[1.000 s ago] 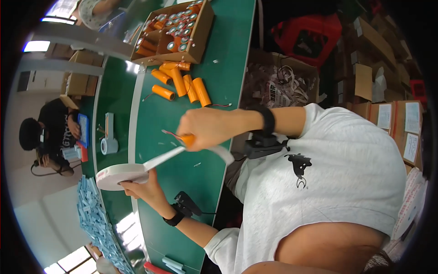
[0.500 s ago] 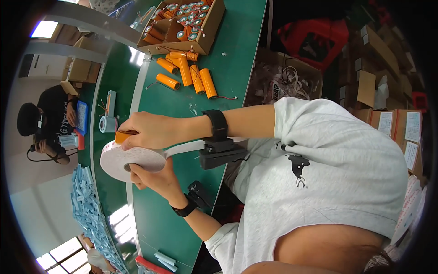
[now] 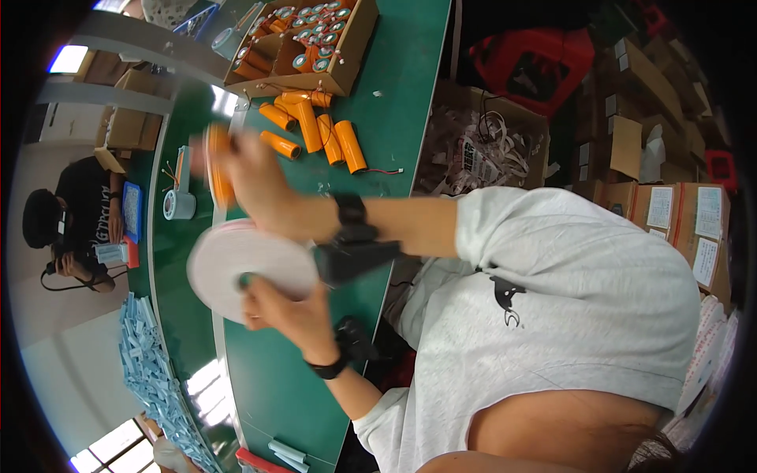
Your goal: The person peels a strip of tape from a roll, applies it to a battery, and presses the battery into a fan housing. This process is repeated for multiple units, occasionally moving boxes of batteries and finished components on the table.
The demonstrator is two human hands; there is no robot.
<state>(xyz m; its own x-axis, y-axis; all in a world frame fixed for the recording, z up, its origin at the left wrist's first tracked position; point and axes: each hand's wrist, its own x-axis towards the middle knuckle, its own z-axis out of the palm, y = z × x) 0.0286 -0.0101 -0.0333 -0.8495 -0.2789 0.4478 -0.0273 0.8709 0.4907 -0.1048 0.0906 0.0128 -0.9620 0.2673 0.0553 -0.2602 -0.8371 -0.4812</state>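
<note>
My left hand [image 3: 293, 317] grips a wide white tape roll [image 3: 214, 264], with fingers at its core. Above it in the picture, my right hand [image 3: 264, 177] is smeared by motion but closed round an orange cylindrical battery [image 3: 218, 169], held clear of the roll. Past the right hand, several orange batteries [image 3: 310, 126] with thin wires lie loose on the green table [image 3: 406, 87]. Beside them stands a cardboard box [image 3: 347, 75] of more such batteries, standing on end. Both wrists wear black bands with dark devices attached.
A pale blue tape dispenser [image 3: 180, 205] stands across the table. A heap of light blue pieces [image 3: 150, 355] lies along the far side. A person in black [image 3: 91, 197] is opposite, near a blue tray [image 3: 132, 213]. An open carton of scraps [image 3: 489, 150] is beside the table.
My right hand has lifted the orange battery off the roll's edge, toward the loose batteries. The roll in my left hand has shifted slightly toward my body. The strip seen earlier under my right wrist no longer shows.
</note>
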